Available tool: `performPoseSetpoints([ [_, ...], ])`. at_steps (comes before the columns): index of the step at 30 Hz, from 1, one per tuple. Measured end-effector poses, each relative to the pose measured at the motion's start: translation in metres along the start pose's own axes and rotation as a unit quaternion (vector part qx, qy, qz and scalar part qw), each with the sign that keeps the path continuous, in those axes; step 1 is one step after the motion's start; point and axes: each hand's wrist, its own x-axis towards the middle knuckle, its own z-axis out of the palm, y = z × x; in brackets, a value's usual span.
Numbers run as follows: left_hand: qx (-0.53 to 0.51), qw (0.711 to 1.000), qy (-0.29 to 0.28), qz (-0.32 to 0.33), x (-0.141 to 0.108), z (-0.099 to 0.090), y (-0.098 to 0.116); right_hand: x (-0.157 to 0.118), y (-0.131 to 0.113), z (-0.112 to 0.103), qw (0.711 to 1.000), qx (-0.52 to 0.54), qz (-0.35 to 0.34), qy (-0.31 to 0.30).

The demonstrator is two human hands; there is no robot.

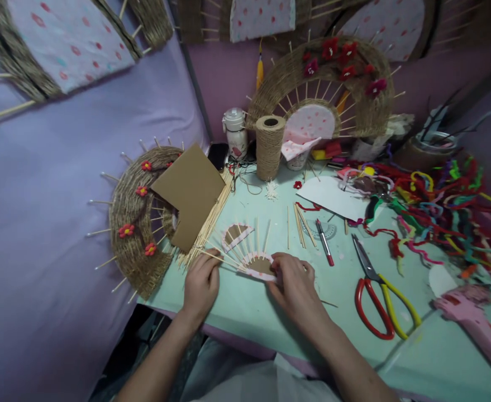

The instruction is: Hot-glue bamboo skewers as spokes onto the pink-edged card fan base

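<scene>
My right hand [293,285] pinches the right end of a small half-round cardboard piece [261,268], edged in pale spotted fabric. Thin wooden sticks [257,237] fan out from its curved side. At its left, my left hand [201,285] is closed, with a wooden stick [228,260] of the fan at its fingertips. Just beyond lies a second half-round piece [236,233] with the same fabric edging, partly behind the sticks. Part of the left fingers' grip is hidden.
Red-and-yellow scissors [371,287], a pen [324,243] and loose sticks [301,226] lie to the right. A pink glue gun [471,324] and colourful pipe cleaners [421,206] are farther right. Brown cardboard [192,195] covers a stick bundle at left; a twine spool [269,148] stands behind.
</scene>
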Motion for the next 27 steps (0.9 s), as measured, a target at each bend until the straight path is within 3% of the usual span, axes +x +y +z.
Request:
performPoseSetpoints([
  [4,-0.038,0.995,0.068,-0.057,-0.021,-0.008,0.007,0.0,0.004,0.0,1.0,-0.016,-0.008,-0.024],
  [8,-0.051,0.991,0.091,-0.082,-0.028,-0.007,0.009,0.002,0.012,-0.002,0.999,-0.034,-0.014,-0.035],
  [18,-0.053,0.992,0.082,-0.085,-0.029,-0.004,0.007,0.008,0.018,-0.007,0.997,-0.03,-0.039,-0.067],
  [27,-0.042,0.995,0.069,-0.054,-0.026,-0.005,0.01,-0.001,0.02,-0.019,0.996,-0.056,-0.045,-0.059],
])
